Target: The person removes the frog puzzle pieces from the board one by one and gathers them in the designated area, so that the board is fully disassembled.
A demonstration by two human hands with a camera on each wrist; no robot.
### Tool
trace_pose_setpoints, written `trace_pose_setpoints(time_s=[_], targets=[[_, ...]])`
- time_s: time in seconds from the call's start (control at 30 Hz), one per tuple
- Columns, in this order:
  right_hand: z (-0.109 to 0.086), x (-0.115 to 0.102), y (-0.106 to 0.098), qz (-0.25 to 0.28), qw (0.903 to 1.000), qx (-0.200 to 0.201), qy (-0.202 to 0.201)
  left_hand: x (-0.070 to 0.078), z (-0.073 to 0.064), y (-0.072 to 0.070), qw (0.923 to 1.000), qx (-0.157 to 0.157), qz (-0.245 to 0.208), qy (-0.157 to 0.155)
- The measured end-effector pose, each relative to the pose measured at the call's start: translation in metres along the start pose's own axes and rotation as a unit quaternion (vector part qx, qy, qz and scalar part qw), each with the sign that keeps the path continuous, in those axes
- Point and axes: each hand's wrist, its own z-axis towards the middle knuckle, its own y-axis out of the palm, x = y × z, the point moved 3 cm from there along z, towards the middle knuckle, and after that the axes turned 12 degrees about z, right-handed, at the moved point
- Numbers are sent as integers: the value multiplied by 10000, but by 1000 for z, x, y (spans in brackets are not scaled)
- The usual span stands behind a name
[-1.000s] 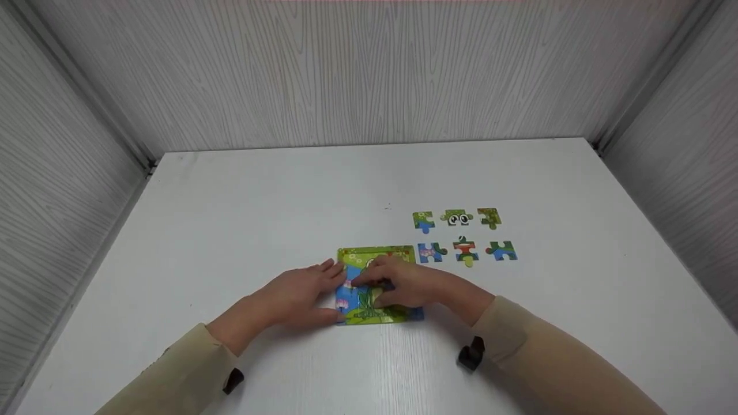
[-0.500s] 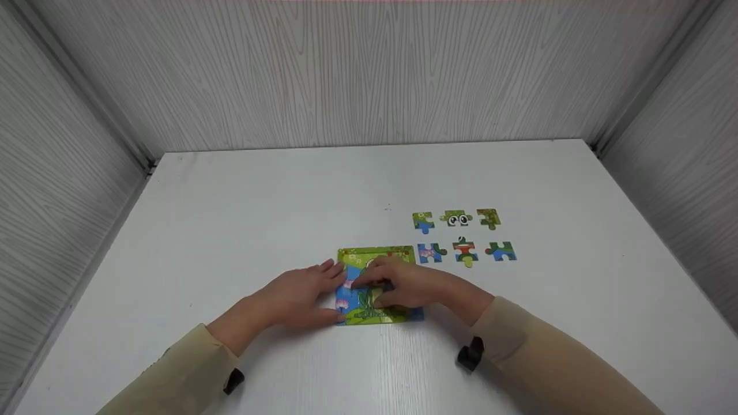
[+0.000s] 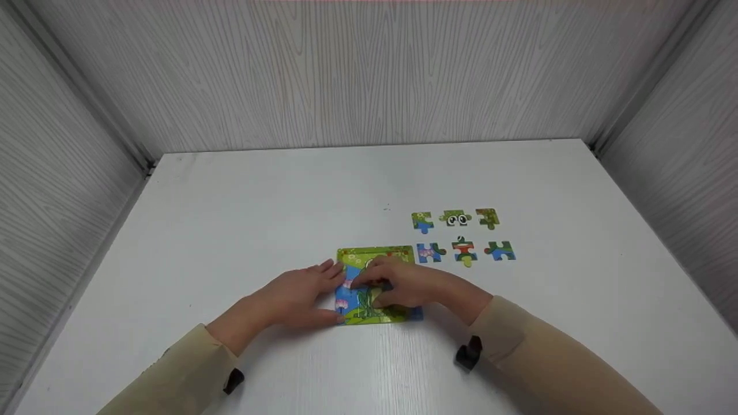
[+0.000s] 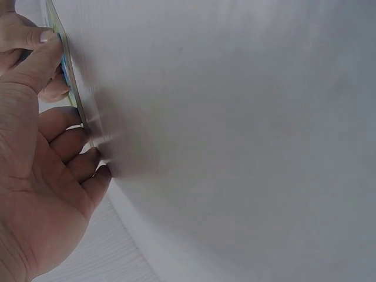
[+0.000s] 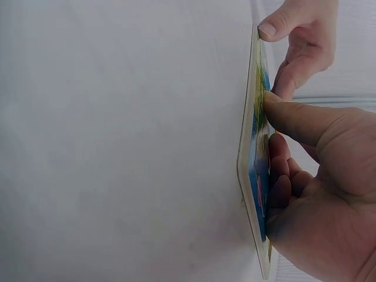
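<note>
A flat jigsaw board (image 3: 375, 320) with a green, blue and pink frog picture lies on the white table. Along its left edge rests my left hand (image 3: 300, 294), fingers extended and thumb touching the lower left corner. Over the middle and right of the picture lies my right hand (image 3: 406, 282). Its index finger and thumb touch the board apart from each other, while the other fingers are curled beneath the palm in the right wrist view. That hand hides part of the picture, and no loose piece shows between its fingers.
Several loose jigsaw pieces lie in two rows right of and behind the board, among them one with two eyes (image 3: 457, 219) and one with a red mouth (image 3: 464, 249). Grey wood-grain panels (image 3: 369, 75) stand at the back and both sides of the table.
</note>
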Motion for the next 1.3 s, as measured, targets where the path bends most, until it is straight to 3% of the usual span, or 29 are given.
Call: trace_pose_setpoints(time_s=[0.17,0.37,0.5,0.83,1.3], targets=[[4,-1,0,131,9999,15,-44,-2,0,0,10000,16,0,22],[7,-2,2,329,9982,163,-468,-5,0,-1,9999,120,11,104],[6,-4,5,226,9976,243,-615,-5,0,0,10000,33,23,-22],[5,-5,10,197,9971,296,-671,-2,1,2,9998,-58,50,-168],[1,-9,16,-408,9966,462,-540,-3,-2,2,10000,67,-11,37]])
